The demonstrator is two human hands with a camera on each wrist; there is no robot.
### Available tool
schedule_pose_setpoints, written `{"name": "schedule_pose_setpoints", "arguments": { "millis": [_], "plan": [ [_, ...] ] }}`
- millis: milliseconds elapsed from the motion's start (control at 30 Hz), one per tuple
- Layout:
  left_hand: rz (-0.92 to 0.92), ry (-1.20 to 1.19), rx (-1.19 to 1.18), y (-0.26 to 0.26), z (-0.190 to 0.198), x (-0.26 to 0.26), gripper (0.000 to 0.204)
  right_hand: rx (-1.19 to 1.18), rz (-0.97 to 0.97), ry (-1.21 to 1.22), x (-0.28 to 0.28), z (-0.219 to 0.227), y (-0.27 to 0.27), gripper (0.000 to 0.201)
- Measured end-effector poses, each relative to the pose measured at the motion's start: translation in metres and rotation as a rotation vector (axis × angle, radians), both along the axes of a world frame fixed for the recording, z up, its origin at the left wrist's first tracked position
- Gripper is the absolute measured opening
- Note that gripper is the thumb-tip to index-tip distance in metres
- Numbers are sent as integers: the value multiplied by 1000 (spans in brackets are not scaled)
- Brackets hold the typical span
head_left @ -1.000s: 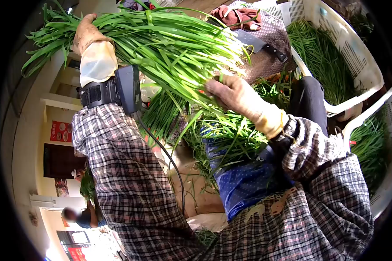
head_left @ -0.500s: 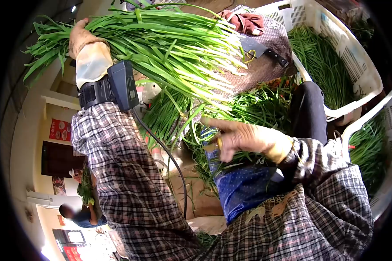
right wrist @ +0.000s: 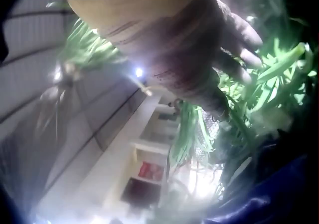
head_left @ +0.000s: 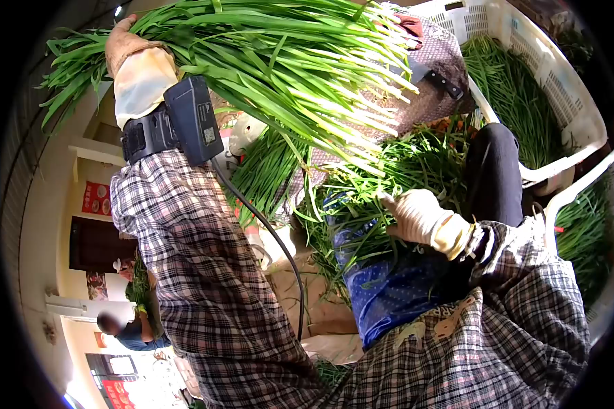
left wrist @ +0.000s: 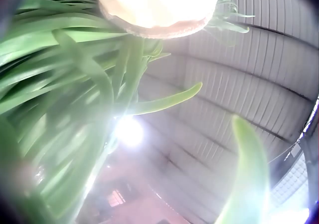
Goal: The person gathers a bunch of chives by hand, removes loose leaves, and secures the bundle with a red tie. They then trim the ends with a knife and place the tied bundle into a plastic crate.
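Note:
In the head view, the left hand [head_left: 133, 54], gloved, grips a big bunch of long green leafy stalks [head_left: 266, 61] by the leafy part; pale stalk ends fan out to the right. Leaves fill the left of the left wrist view, beside the glove cuff [left wrist: 159, 9]. The gloved right hand [head_left: 421, 217] is over loose leaves [head_left: 368, 204] on a blue dotted cloth [head_left: 382, 293]. In the right wrist view its fingers [right wrist: 239, 44] are spread and slightly bent above the leaves, with nothing seen held.
A cleaver [head_left: 443, 83] lies on a bumpy-surfaced board [head_left: 450, 51] beyond the loose leaves. White crates [head_left: 566, 102] of greens stand at the right. More stalks [head_left: 269, 174] lie beneath the held bunch. Another person [head_left: 133, 332] holds greens in the background at the lower left.
The right hand has left the pale stalk ends and moved down and right over the loose leaves. The left hand still holds the bunch, whose pale ends now reach farther right.

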State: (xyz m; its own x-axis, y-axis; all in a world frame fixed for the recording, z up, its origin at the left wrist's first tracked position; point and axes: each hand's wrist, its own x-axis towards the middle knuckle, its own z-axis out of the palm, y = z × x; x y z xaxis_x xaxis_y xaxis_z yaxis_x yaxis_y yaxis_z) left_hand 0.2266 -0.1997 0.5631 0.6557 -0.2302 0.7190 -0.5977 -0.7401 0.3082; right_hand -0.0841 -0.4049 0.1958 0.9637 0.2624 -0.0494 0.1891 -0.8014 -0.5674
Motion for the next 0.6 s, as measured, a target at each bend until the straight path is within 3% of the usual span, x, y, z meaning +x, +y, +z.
{"name": "schedule_pose_setpoints", "arguments": {
  "millis": [33, 67, 100, 133, 167, 200, 267, 300, 433, 467, 500, 567, 600],
  "plan": [
    [-18, 6, 0, 0, 4, -1, 46, -199, -20, -31, 2, 34, 8, 68],
    [-40, -1, 4, 0, 7, -1, 47, -56, -72, -80, 14, 51, 10, 82],
    [-67, -1, 8, 4, 8, 0, 47, 371, -137, -442, 33, 44, 17, 82],
    [-110, -6, 19, 1, 8, -7, 48, 517, -133, -732, 52, 48, 30, 78],
    [-156, -9, 23, 0, 7, -7, 48, 855, -79, -604, 72, 54, 41, 69],
    [-259, -8, 33, 6, 15, 1, 49, 1028, -27, -530, 80, 67, 47, 61],
    [-478, 34, 48, 17, 24, 5, 50, 1156, 11, -281, 79, 73, 45, 49],
    [-589, 69, 51, 29, 27, 8, 50, 1000, -46, -290, 72, 86, 43, 45],
    [-841, 183, -51, 76, 3, 17, 56, 1168, 42, -263, 28, 52, 24, 25],
    [-871, 201, -71, 84, -3, 12, 57, 1025, 35, -91, 16, 36, 7, 24],
    [-701, 268, -301, 66, -13, -16, 55, 879, 24, 75, 4, 18, -12, 24],
    [-381, 346, -669, 32, -25, -56, 52, 193, 34, -113, -13, -22, -30, 25],
    [-248, 360, -822, 18, -29, -70, 50, -20, 13, -25, -16, -9, -37, 28]
  ]
}}
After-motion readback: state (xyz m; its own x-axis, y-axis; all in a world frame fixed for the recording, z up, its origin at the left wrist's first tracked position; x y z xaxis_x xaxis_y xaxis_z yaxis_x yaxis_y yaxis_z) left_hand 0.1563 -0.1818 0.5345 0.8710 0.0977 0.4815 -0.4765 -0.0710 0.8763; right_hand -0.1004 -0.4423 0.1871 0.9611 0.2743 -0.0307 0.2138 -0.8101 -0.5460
